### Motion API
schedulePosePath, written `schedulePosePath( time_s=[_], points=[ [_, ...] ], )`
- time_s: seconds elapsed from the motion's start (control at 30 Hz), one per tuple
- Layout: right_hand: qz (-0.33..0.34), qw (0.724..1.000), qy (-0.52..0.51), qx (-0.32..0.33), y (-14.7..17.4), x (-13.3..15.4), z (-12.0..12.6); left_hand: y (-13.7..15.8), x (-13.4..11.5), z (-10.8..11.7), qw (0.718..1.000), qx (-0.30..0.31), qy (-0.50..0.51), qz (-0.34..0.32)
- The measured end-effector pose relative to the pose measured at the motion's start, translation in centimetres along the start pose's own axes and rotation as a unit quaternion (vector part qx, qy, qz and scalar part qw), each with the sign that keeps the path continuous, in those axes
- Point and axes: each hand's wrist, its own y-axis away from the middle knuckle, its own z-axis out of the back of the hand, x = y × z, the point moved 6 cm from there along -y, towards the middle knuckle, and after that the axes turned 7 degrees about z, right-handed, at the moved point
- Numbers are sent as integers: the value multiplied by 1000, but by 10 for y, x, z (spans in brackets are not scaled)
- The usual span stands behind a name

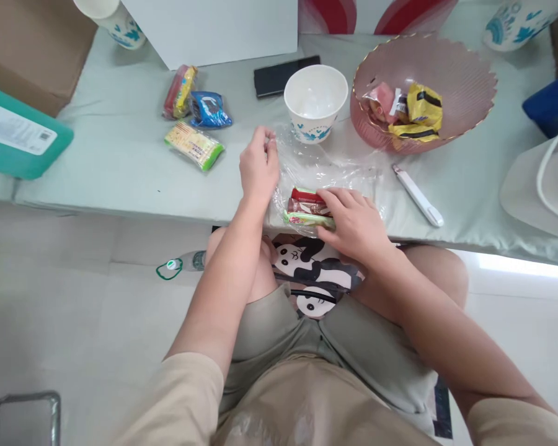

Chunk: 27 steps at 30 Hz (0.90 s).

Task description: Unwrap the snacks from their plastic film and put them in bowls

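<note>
A sheet or bag of clear plastic film [335,176] lies crumpled along the table's front edge. Several wrapped snack bars [307,207], in red, brown and light green wrappers, lie side by side on or in it. My left hand [259,164] is closed at the film's left edge, fingertips pinched together. My right hand [356,226] spans the right ends of the bars, fingers along the far side and thumb on the near side. A white paper cup [316,99] with a blue print stands upright just beyond the film.
A pink fluted bowl [465,80] holds several wrapped snacks. Nearby lie a white utility knife [418,195] and a black phone [272,79]. Three snack packs, including a yellow-green one [194,145], lie to the left. A white container [539,179] stands at right, a teal box [23,133] far left.
</note>
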Motion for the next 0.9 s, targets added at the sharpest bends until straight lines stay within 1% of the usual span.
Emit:
schedulePosePath(
  time_s=[0.13,0.23,0.3,0.37,0.43,0.5,0.57,0.63,0.7,0.8,0.87,0.9],
  points=[
    [-25,993,94,71,-5,8,1,-1,3,0,1000,3,-13,9],
    [-27,984,147,102,-7,11,2,-5,7,-1,1000,9,9,26],
    [-16,984,145,104,-6,12,2,-8,10,0,999,7,30,31],
    [-17,989,114,94,-3,9,0,-11,13,2,998,3,47,34],
    [-22,995,65,68,3,4,-1,-14,15,5,998,-1,55,37],
    [-12,999,2,30,9,-1,-3,-15,18,8,998,1,57,42],
    [-7,998,-67,-9,15,-6,-4,-16,19,11,997,9,55,53],
    [-35,989,-134,-42,20,-13,-5,-17,19,14,997,16,46,65],
    [-90,971,-203,-83,25,-20,-7,-18,18,17,997,16,31,75],
    [-150,922,-306,-183,34,-30,-1,-20,14,20,996,15,16,89],
    [-166,887,-348,-255,41,-39,13,-20,11,19,995,23,16,95],
    [-176,873,-352,-288,43,-47,23,-20,9,17,995,33,18,94]
  ],
)
